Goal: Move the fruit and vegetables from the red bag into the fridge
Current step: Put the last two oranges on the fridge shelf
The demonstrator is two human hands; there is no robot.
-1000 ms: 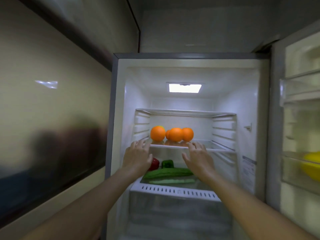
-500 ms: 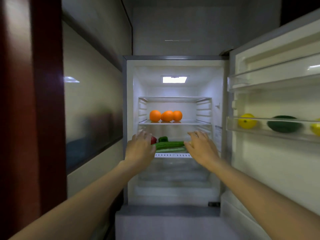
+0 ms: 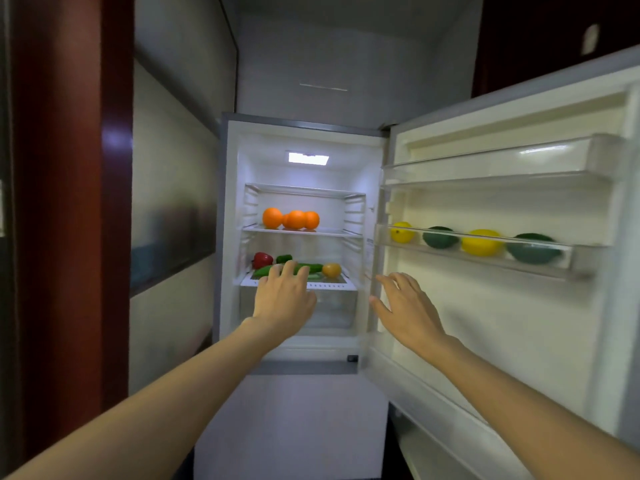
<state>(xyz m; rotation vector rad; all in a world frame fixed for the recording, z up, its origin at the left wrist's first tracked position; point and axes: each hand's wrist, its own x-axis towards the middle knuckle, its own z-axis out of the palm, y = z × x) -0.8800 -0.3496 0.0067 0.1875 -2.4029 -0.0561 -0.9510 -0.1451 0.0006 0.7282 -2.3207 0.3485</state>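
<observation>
The fridge (image 3: 228,209) stands open ahead. Three oranges (image 3: 291,219) sit on its middle shelf. The lower shelf holds a red pepper (image 3: 262,259), a green pepper (image 3: 284,259), cucumbers (image 3: 313,268) and a yellow-orange fruit (image 3: 331,270). My left hand (image 3: 282,299) hovers with straight fingers in front of the cucumbers and holds nothing. My right hand (image 3: 407,310) is spread open, empty, in front of the door's inner edge. The red bag is out of view.
The open door (image 3: 519,323) swings out to the right; its rack (image 3: 540,263) holds two yellow lemons (image 3: 481,242) and two dark green fruits (image 3: 440,237). A dark red panel (image 3: 69,202) and a glossy wall (image 3: 173,202) close in the left.
The view has pulled back from the fridge. Both hands have drawn away from the shelves; the right hand moved right toward the door. The yellow-orange fruit is now uncovered.
</observation>
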